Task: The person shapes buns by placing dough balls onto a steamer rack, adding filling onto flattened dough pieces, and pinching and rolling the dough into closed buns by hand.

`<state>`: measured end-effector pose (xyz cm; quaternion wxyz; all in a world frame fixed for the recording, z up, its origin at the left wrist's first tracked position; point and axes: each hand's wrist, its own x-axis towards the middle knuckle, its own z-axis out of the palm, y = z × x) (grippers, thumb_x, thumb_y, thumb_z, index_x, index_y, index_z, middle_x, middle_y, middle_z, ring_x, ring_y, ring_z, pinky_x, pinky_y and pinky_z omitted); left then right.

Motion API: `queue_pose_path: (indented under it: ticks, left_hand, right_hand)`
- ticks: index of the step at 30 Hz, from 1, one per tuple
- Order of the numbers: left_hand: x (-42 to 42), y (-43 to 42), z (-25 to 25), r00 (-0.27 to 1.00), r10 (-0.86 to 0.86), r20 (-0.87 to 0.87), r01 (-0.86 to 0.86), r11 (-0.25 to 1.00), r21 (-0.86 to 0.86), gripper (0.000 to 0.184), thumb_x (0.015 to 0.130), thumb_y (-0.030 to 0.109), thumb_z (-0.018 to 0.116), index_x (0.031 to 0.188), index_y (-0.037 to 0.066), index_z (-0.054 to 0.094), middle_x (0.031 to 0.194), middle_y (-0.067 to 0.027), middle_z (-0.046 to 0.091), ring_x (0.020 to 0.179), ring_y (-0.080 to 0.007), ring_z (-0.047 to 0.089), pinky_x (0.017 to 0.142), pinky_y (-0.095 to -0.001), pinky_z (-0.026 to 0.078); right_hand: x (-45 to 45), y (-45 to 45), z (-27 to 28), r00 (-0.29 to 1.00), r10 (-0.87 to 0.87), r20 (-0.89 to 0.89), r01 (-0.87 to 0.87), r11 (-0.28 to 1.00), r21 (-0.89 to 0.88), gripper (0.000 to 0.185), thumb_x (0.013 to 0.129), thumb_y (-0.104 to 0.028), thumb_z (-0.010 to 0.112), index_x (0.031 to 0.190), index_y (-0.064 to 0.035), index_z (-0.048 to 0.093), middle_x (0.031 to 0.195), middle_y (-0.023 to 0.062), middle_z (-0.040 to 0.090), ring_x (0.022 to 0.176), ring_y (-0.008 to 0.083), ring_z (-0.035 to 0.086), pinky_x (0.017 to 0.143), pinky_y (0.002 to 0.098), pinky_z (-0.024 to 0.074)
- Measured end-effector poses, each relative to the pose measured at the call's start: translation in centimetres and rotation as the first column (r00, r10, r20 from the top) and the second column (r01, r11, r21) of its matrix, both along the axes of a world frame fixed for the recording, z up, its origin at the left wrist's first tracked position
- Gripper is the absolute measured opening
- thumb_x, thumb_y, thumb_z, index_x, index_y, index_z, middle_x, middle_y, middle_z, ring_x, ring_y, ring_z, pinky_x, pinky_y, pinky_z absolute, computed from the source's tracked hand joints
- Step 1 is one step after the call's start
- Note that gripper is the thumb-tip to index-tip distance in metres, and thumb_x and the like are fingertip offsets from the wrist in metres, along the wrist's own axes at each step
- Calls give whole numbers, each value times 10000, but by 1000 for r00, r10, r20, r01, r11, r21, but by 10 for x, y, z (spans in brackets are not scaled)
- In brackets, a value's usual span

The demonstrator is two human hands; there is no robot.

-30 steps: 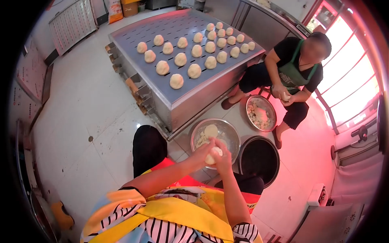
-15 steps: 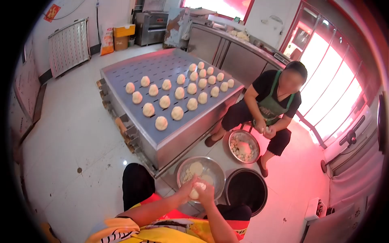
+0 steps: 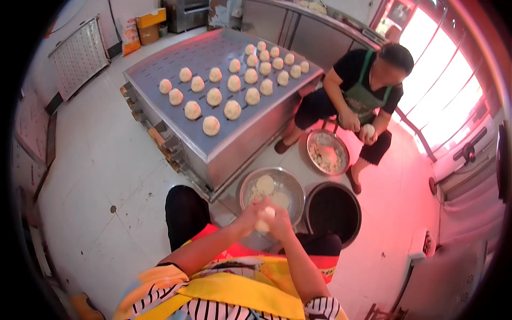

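My left hand [image 3: 248, 220] and my right hand [image 3: 280, 223] are closed together around a pale lump of dough [image 3: 262, 225]. Part of the lump shows between the palms and below the fingers; the rest is hidden. Just beyond my hands stands a metal basin [image 3: 298, 188]. Inside it lie a rounded piece of dough [image 3: 265, 184], a paler piece partly behind my fingers, and small crumbly bits. Several round dough balls [image 3: 211, 126] sit spaced out on the slotted metal table [image 3: 154, 66] ahead.
A black bucket [image 3: 333, 213] stands right of my basin. A seated co-worker [image 3: 362, 101] in a green apron holds a white dough ball [image 3: 368, 130] above another metal basin [image 3: 345, 165] with chunky contents. Steel counters [image 3: 314, 34] line the back wall.
My view has tilted downward, so the table sits higher in it. My hands still clasp the dough. The co-worker's hands have moved apart, showing a round dough ball in one.
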<state>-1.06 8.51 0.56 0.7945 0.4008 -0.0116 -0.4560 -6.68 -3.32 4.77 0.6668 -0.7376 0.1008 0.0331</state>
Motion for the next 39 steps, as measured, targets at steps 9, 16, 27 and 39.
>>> queue_pose_path:
  ticks: [9, 16, 27, 39]
  left_hand:
    - [2, 2, 15, 996, -72, 50, 66, 991, 118, 601, 897, 616, 428, 1159, 82, 511, 1011, -47, 608, 954, -185, 621, 757, -340, 542]
    - [22, 17, 35, 937, -346, 36, 343, 936, 73, 642, 890, 616, 445, 1170, 40, 485, 1052, -99, 583, 947, -207, 628, 730, -359, 555]
    - [6, -3, -3, 998, 6, -59, -1, 996, 87, 529, 926, 582, 415, 1211, 141, 478, 1100, -53, 575, 1024, -186, 584, 772, -369, 529]
    - [-2, -9, 13, 996, -28, -80, 36, 995, 98, 532, 959, 535, 372, 1249, 100, 470, 1167, -68, 563, 1079, -212, 572, 844, -360, 517]
  right_hand:
    - [2, -3, -12, 998, -57, 13, 55, 992, 116, 436, 776, -295, 711, 1131, -56, 625, 1029, 93, 627, 935, 188, 593, 817, 338, 491]
    - [-2, -3, 11, 998, 30, 61, -31, 999, 12, 422, 831, -295, 677, 1170, -52, 610, 1066, 84, 621, 926, 224, 624, 956, 358, 435]
    - [4, -3, -8, 998, -62, 33, 65, 992, -106, 489, 800, -348, 705, 1178, -59, 591, 1085, 127, 620, 1021, 240, 588, 931, 376, 454]
    - [-4, -6, -35, 921, -92, 379, 199, 947, -251, 548, 754, -313, 723, 1220, -75, 560, 1056, 147, 597, 907, 311, 600, 876, 366, 469]
